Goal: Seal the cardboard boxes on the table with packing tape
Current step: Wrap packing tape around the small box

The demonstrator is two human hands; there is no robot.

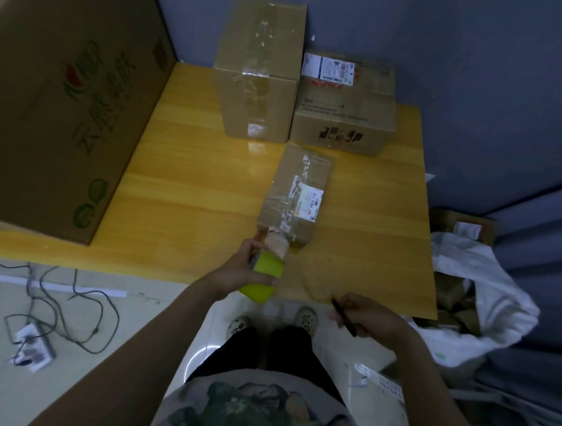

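Note:
A small long cardboard box [298,194] with a white label lies on the wooden table [193,189], clear tape along its top. A strip of tape runs from its near end to a yellow-green tape roll [264,276], which my left hand [238,269] grips at the table's front edge. My right hand [362,316] holds a thin black pen-like tool [344,317] just off the near edge, apart from the box. Two bigger boxes stand at the back: a tall taped one [257,70] and a lower one [345,109] with a shipping label.
A large printed carton [62,100] fills the table's left side. Right of the table lies a white bag [482,286] with small boxes. Cables and a power strip [34,347] are on the floor at left. My feet stand under the table's front edge.

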